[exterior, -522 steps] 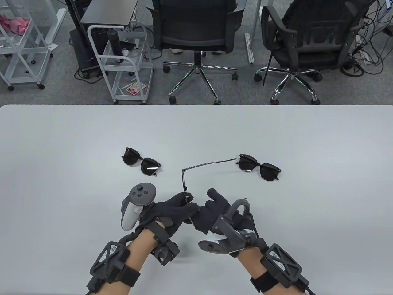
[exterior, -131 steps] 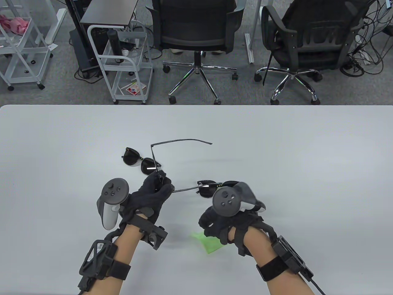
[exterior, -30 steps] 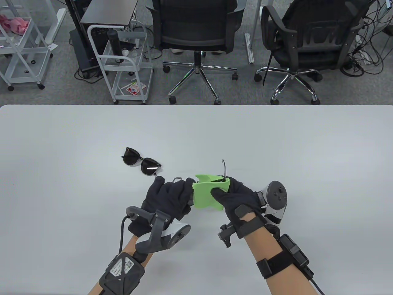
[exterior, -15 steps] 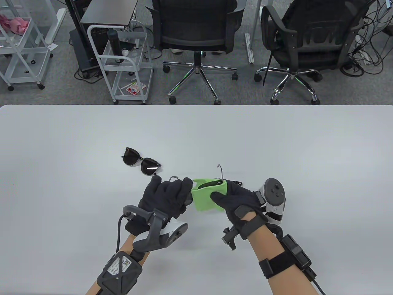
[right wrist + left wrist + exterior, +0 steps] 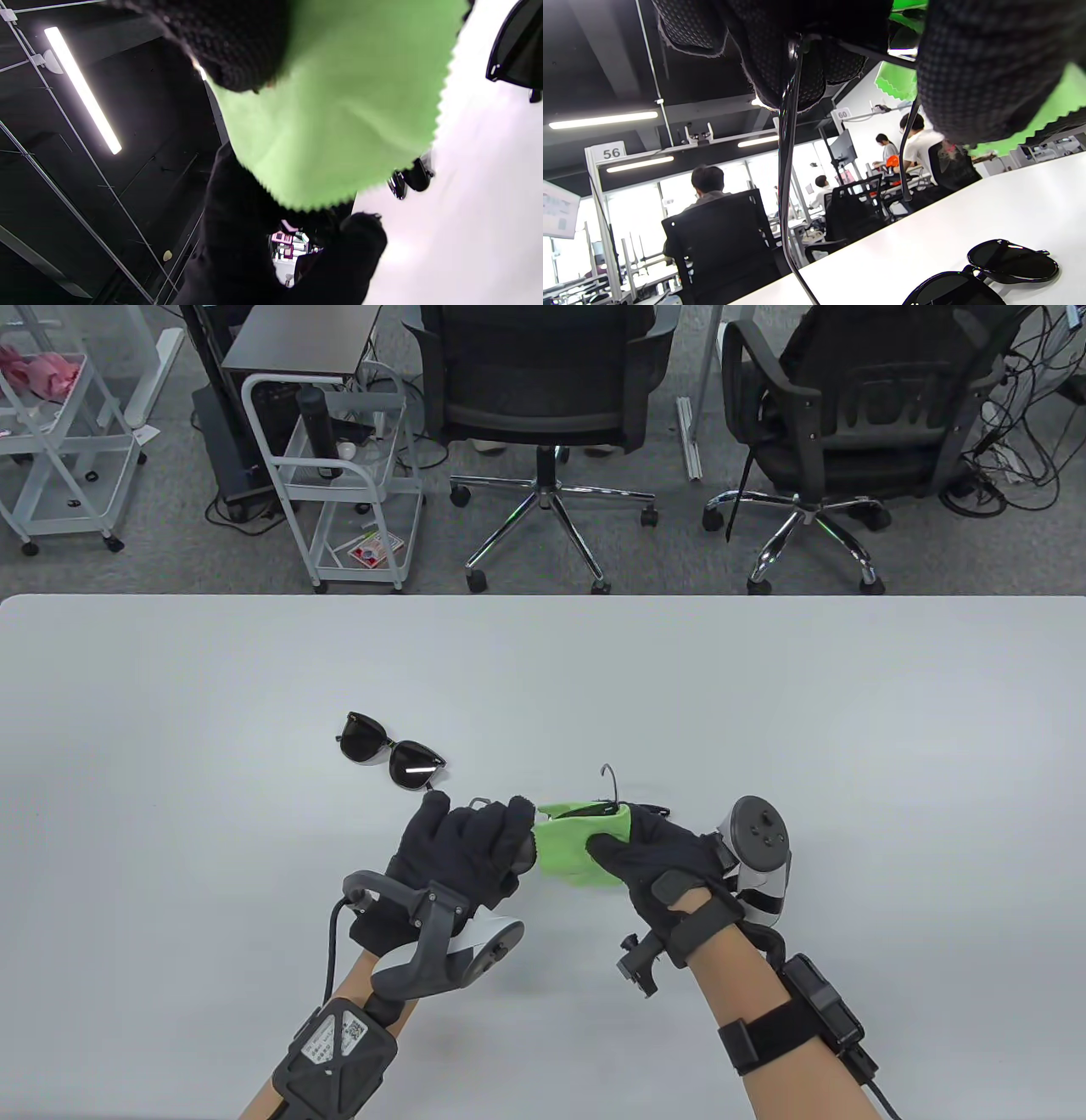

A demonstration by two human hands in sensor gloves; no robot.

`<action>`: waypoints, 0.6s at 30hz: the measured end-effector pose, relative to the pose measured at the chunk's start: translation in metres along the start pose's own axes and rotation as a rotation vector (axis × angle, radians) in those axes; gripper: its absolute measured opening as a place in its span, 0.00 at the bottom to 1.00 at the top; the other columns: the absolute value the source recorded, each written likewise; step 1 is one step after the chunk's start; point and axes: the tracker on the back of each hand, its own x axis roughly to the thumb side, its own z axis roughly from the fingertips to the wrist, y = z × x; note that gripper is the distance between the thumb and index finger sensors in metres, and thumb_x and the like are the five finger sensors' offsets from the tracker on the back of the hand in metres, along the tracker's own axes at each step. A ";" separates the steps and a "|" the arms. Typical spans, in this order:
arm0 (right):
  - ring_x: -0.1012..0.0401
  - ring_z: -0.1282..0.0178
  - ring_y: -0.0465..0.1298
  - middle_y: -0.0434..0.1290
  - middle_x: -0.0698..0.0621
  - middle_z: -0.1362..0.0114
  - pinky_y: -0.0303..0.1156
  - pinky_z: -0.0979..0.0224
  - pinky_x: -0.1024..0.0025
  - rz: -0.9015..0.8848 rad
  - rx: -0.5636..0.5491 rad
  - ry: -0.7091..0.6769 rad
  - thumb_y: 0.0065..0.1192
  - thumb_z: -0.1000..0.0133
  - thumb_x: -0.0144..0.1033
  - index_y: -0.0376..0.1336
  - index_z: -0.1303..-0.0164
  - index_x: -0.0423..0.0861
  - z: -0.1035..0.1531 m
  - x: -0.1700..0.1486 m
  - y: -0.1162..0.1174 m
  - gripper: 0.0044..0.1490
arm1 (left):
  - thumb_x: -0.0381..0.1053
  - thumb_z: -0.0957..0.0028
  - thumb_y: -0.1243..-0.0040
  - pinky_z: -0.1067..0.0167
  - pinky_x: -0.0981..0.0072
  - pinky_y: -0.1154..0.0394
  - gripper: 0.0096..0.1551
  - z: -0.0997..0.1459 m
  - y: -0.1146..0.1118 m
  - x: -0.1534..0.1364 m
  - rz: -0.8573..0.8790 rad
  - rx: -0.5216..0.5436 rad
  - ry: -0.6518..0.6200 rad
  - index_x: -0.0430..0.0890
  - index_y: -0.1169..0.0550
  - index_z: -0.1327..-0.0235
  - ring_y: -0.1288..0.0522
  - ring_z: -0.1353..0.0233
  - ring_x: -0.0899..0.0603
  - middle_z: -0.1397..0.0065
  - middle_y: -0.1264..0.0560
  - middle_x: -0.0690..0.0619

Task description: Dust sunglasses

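My left hand [image 5: 496,836] grips one end of a pair of dark sunglasses [image 5: 587,811] held above the table. My right hand [image 5: 619,833] pinches a green cloth [image 5: 570,848] folded around the lens, thumb on the near side. One temple arm [image 5: 609,785] sticks up behind the cloth. In the left wrist view the other temple arm [image 5: 785,169] hangs down from my fingers, with the cloth [image 5: 1058,99] at the right. The cloth [image 5: 335,106] fills the right wrist view. The wrapped lens is hidden.
A second pair of sunglasses [image 5: 392,751] lies folded on the white table [image 5: 764,704], just beyond my left hand; it also shows in the left wrist view [image 5: 984,273]. Office chairs [image 5: 543,407] and a wire cart [image 5: 339,475] stand beyond the far edge.
Over the last second both hands rose slightly away from me with the sunglasses, and the cloth closed flatter over the lens under my right thumb.
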 end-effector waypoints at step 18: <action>0.50 0.44 0.84 0.83 0.49 0.42 0.72 0.36 0.42 0.032 -0.003 0.023 0.74 0.53 0.35 0.73 0.45 0.44 -0.001 -0.004 -0.001 0.26 | 0.70 0.73 0.23 0.27 0.46 0.31 0.58 0.000 -0.004 0.000 -0.012 -0.026 -0.001 0.59 0.35 0.26 0.18 0.37 0.53 0.30 0.26 0.63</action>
